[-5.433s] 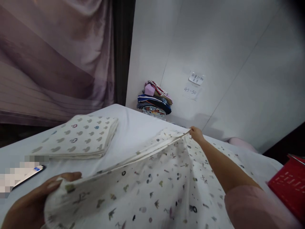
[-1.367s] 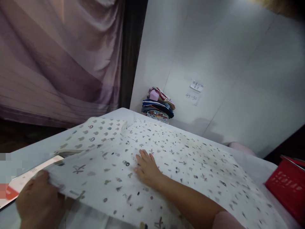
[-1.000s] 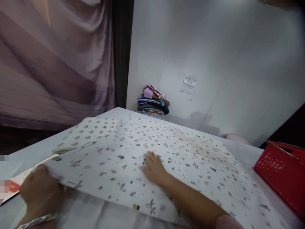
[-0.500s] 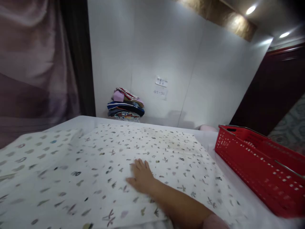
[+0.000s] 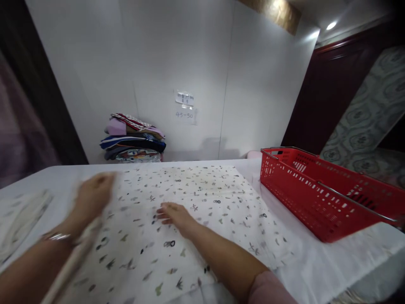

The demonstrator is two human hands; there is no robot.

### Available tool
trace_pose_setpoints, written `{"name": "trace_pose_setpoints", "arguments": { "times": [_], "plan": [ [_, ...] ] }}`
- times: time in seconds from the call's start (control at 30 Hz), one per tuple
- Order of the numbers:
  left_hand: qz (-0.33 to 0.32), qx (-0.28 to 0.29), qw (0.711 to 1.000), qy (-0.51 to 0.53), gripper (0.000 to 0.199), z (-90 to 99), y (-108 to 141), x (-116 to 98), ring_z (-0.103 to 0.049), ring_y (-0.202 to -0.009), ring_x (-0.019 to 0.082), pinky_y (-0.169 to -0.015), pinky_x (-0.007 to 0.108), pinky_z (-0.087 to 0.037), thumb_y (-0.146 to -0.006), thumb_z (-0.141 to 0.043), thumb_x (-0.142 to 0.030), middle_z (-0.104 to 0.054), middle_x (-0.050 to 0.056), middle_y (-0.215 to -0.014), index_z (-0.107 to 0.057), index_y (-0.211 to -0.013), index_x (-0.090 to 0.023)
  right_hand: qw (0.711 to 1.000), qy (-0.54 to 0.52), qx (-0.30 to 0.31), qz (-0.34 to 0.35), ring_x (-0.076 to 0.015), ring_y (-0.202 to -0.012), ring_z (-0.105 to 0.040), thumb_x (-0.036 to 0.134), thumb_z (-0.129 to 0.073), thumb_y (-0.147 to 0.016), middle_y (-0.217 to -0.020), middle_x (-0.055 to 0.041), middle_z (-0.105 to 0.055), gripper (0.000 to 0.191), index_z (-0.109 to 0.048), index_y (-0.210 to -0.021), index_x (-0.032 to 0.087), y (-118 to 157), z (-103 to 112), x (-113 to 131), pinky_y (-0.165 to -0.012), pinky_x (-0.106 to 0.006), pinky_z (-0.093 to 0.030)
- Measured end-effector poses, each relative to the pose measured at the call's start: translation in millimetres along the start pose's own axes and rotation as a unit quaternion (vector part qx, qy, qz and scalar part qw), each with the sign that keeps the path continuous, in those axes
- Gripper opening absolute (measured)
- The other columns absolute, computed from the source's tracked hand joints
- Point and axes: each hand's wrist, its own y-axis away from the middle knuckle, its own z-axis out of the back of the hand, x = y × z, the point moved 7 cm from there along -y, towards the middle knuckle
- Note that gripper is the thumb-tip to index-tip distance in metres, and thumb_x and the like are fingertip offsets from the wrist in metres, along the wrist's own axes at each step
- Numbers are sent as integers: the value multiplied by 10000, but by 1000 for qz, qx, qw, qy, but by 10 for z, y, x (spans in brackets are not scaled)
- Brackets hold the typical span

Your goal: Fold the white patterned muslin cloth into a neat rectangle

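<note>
Here the patterned cloth [image 5: 196, 202] lies flat under both hands: right hand [image 5: 173, 214] spread open, left hand [image 5: 91, 195] too blurred to tell.

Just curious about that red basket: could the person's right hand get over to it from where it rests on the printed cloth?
Probably yes: only printed cloth and bare tabletop lie between the right hand and the red basket.

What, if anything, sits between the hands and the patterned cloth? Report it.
Nothing visible does. The right hand lies flat on the patterned cloth, and the blurred left hand rests at its left edge. The red basket stands off to the right.
</note>
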Motion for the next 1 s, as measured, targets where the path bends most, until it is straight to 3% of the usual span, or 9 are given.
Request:
{"name": "trace_pose_setpoints", "arguments": {
  "times": [0.03, 0.1, 0.2, 0.3, 0.37, 0.5, 0.7, 0.9, 1.0],
  "plan": [
    [-86, 89, 992, 10, 233, -321, 119, -192, -487, -708, 79, -713, 160, -362, -847, -453, -199, -513, -90, -605, -593, -683, -109, 997, -72, -8, -2, -218, -992, -603, 530, -485, -829, -1185, -125, -577, 512, -493, -1185, 162, 35, 158, 93, -880, -401, -463],
    [-217, 177, 958, 56, 226, -933, 527, -567, -482, -656, 95, -666, 171, -370, -823, -459, -200, -543, -46, -627, -566, -637, -132, 984, -171, -40, 19, -191, -901, -630, 559, -431, -845, -1113, -114, -607, 503, -484, -1159, 169, 187, 561, 290, -816, -377, -492],
    [-314, 326, 890, 51, 236, -1877, 1403, -961, -488, -590, 130, -618, 228, -386, -829, -441, -254, -569, 11, -647, -547, -635, -173, 971, -195, -125, 50, -185, -896, -618, 604, -286, -872, -1019, -92, -639, 532, -546, -1050, 175, 615, 1243, 424, -776, -336, -492],
    [-363, 417, 833, -26, 206, -2450, 2202, -1049, -567, -714, 181, -676, 284, -411, -842, -394, -238, -616, 75, -805, -582, -795, -168, 968, -149, -199, -27, -225, -898, -625, 589, -263, -861, -907, -118, -661, 534, -588, -954, 174, 1112, 1731, 174, -713, -338, -494],
    [-377, 471, 793, -82, 213, -2628, 2575, -947, -596, -774, 222, -687, 322, -429, -830, -399, -228, -624, 111, -882, -584, -898, -149, 961, -118, -237, -82, -244, -885, -634, 584, -265, -844, -847, -132, -663, 529, -610, -886, 184, 1380, 1913, -78, -689, -344, -492],
    [-391, 520, 752, -102, 300, -2661, 2889, -721, -601, -850, 260, -707, 357, -454, -782, -447, -243, -606, 130, -998, -553, -1044, -145, 939, -201, -254, -111, -265, -865, -638, 556, -382, -809, -816, -116, -671, 450, -632, -846, 184, 1607, 1973, -450, -715, -376, -487],
    [-391, 537, 742, -95, 394, -2513, 2884, -605, -564, -911, 255, -754, 367, -459, -746, -521, -322, -563, 104, -1077, -503, -1116, -190, 927, -278, -234, -90, -238, -829, -640, 509, -542, -774, -789, -67, -678, 358, -634, -809, 164, 1590, 1906, -485, -760, -341, -477],
    [-412, 570, 708, -64, 327, -2166, 2814, -546, -549, -941, 239, -815, 362, -451, -768, -518, -336, -565, 74, -1070, -546, -1060, -192, 948, -123, -263, -131, -169, -649, -617, 395, -659, -725, -734, -1, -642, 346, -556, -989, 197, 1709, 2073, -387, -556, -266, -488],
    [-385, 577, 717, -68, 324, -1891, 2604, -436, -539, -971, 240, -839, 373, -441, -781, -515, -338, -575, 53, -1060, -559, -1078, -217, 943, -21, -279, -178, -146, -560, -590, 320, -661, -701, -709, 0, -625, 400, -523, -1055, 192, 1774, 2227, -405, -492, -256, -493]
  ]
}}
